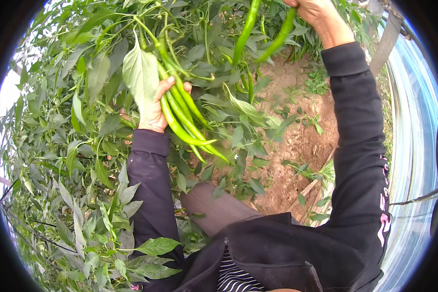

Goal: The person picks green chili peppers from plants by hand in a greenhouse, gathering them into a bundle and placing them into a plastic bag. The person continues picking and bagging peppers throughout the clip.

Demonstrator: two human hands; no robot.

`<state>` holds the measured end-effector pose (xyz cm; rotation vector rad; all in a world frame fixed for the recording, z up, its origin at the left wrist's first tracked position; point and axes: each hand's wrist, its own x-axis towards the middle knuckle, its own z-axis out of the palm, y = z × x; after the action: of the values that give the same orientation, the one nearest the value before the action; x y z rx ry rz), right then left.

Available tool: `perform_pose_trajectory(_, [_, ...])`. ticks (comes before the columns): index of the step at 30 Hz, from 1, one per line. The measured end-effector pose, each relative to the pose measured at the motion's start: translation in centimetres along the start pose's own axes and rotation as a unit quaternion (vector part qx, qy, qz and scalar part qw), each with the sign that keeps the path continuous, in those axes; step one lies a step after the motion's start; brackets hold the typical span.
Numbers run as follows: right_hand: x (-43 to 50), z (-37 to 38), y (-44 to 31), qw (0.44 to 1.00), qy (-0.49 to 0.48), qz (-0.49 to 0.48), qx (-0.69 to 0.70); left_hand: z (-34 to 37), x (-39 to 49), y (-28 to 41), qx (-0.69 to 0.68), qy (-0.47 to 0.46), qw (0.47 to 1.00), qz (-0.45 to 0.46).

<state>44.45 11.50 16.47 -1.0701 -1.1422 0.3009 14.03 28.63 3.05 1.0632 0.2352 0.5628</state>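
Note:
My left hand (157, 109) is closed around a bunch of several long green chili peppers (182, 113), the thumb lying across them. Their pointed tips hang down to the right, and a broad pale leaf (140, 71) covers part of the hand. At the top edge, my right hand (310, 12) is partly cut off by the picture. A blurred green chili pepper (279, 36) hangs from its fingers, though the fingertips are out of sight. Just left of it another long green pepper (246, 33) hangs among the leaves.
Dense pepper plants (95, 153) fill the left side and the top. Smaller peppers (250, 85) hang low in the foliage. Bare brown soil (295, 127) with small weeds lies at centre right. Plastic sheeting (412, 138) and a grey post (387, 40) stand along the right.

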Motion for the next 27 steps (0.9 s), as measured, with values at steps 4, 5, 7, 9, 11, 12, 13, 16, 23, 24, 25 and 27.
perform_pose_trajectory(4, [-2.2, -2.0, 2.1, 0.981, -0.013, 0.123, -0.149, -0.2, 0.0, -0.1, -0.023, -0.012, 1.0, -0.015])
perform_pose_trajectory(5, [-2.9, -2.1, 3.1, 0.977, -0.017, 0.125, -0.172, -0.1, -0.1, -0.2, -0.026, -0.005, 1.0, -0.017])
perform_pose_trajectory(7, [-5.1, -2.2, 5.2, 0.972, -0.001, 0.161, -0.173, 0.2, -0.2, -0.1, -0.031, 0.007, 0.999, -0.02])
perform_pose_trajectory(9, [-7.1, -2.0, 6.6, 0.963, 0.026, 0.225, -0.146, 0.4, -0.3, -0.1, -0.009, -0.001, 1.0, -0.001])
perform_pose_trajectory(11, [-8.5, -2.3, 6.3, 0.955, 0.019, 0.252, -0.154, 0.5, -0.3, -0.1, 0.02, -0.012, 1.0, 0.021])
perform_pose_trajectory(12, [-8.9, -2.1, 6.0, 0.955, 0.04, 0.263, -0.129, 0.5, -0.2, -0.2, 0.008, -0.018, 1.0, 0.009])
perform_pose_trajectory(13, [-9.1, -2.0, 5.4, 0.964, 0.0, 0.243, -0.111, 0.5, -0.1, -0.3, -0.004, -0.012, 1.0, 0.0])
perform_pose_trajectory(16, [-10.2, -1.3, 3.5, 0.968, -0.051, 0.227, -0.096, 0.3, 0.2, -0.6, -0.033, -0.052, 0.998, 0.009])
perform_pose_trajectory(23, [-11.7, -4.4, 4.4, 0.946, -0.024, 0.301, -0.118, 0.5, -0.9, 0.0, -0.002, -0.01, 1.0, -0.007])
perform_pose_trajectory(24, [-12.5, -5.4, 5.4, 0.939, 0.013, 0.311, -0.144, 0.5, -0.9, 0.1, 0.001, 0.009, 1.0, -0.009])
perform_pose_trajectory(25, [-13.5, -6.5, 6.7, 0.934, 0.029, 0.322, -0.153, 0.5, -1.0, 0.3, 0.008, 0.029, 1.0, -0.006])
perform_pose_trajectory(27, [-16.7, -8.4, 9.5, 0.92, 0.061, 0.352, -0.16, 0.2, -0.7, 0.6, -0.009, 0.053, 0.998, -0.014])
